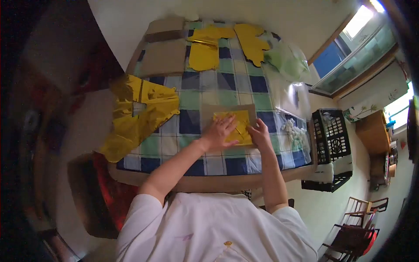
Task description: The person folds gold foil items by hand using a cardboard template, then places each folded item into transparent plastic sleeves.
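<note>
My left hand (221,131) lies flat, fingers spread, on a folded piece of shiny yellow foil-like sheet (242,122). Under that piece is a grey-brown board (211,109), resting on a checked tablecloth (190,126). At the board's right side is my right hand (261,134), its thumb touching the yellow sheet's edge and its forefinger apart from the thumb. The undersides of its other fingers are hidden. A larger yellow cut-out sheet (159,102) hangs over the table's left side, clear of both hands.
Brown cardboard sheets (163,56) lie at the far left, beside a yellow piece (204,56) and another yellow piece (252,41). Clear plastic bags (288,61) sit at the right, near crumpled white material (294,131). A black crate (334,135) stands beside the table's right edge.
</note>
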`<state>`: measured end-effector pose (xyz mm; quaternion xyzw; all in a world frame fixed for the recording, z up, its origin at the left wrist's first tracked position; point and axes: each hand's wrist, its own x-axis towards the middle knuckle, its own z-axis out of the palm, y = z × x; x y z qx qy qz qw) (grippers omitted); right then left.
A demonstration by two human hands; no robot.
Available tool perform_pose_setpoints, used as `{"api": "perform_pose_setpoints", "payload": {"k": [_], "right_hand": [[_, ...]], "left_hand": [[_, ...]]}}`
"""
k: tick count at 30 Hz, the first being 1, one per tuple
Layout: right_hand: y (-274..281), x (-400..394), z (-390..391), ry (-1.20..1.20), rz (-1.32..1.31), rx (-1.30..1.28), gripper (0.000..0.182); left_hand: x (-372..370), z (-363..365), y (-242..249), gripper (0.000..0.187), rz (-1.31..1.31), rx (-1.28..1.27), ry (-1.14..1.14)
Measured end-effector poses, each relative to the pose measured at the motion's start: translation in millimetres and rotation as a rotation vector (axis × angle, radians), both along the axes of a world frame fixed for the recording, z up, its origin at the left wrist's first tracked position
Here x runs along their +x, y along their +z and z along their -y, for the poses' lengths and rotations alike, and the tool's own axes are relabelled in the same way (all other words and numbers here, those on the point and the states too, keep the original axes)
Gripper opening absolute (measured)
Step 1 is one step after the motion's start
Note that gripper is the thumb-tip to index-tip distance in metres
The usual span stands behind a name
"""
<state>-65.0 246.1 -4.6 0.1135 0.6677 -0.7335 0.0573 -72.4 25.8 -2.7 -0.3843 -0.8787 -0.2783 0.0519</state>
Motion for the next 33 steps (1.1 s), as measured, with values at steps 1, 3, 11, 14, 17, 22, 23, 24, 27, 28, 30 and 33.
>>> {"api": "perform_pose_setpoints", "payload": {"k": [1, 3, 11, 14, 17, 22, 23, 24, 27, 28, 30, 33], "right_hand": [[7.6, 10.7, -2.9, -0.025, -0.011, -0.006, 0.041], [3.4, 29.8, -22.4, -0.117, 0.012, -0.007, 0.041], [31.2, 67.2, -55.0, -0.158, 0.023, -0.009, 0.036], [37.5, 63.8, -47.3, -0.193, 0.049, 0.06, 0.042], [23.7, 58.0, -42.4, -0.267, 0.02, 0.112, 0.037], [31.7, 61.1, -36.3, -0.283, -0.085, 0.029, 0.028], [30.4, 61.2, -41.3, -0.254, -0.075, 0.071, 0.03], [29.5, 60.5, -48.9, -0.226, -0.063, 0.114, 0.033], [24.9, 62.8, -58.5, -0.188, -0.096, 0.131, 0.033], [24.6, 63.6, -60.1, -0.184, -0.117, 0.117, 0.032], [26.1, 64.6, -60.1, -0.169, -0.023, 0.2, 0.031], [17.1, 69.9, -48.9, -0.158, -0.044, 0.124, 0.032]], "left_hand": [[0.5, 2.4, 14.7, 0.064, 0.076, 0.092, -0.052], [-6.6, 8.2, 32.9, 0.054, 0.155, 0.212, -0.028], [-80.2, 24.3, -6.9, 0.02, -0.481, -0.141, 0.392], [-88.0, 19.7, -9.4, 0.016, -0.43, -0.161, 0.385], [-68.3, 15.3, 24.8, 0.015, -0.04, -0.271, 0.361], [-69.1, 21.8, -4.4, 0.013, -0.43, -0.129, 0.4], [-72.2, 24.5, -9.4, 0.012, -0.468, -0.152, 0.439], [-74.4, 26.7, -7.1, 0.011, -0.442, -0.167, 0.443], [-77.1, 28.6, 3.5, 0.012, -0.32, -0.223, 0.419], [-74.7, 27.9, 10.4, 0.013, -0.245, -0.256, 0.387], [-66.7, 23.7, 8.4, 0.015, -0.138, -0.26, 0.357], [-54.2, 11.4, 2.0, 0.011, -0.08, -0.176, 0.364]]}}
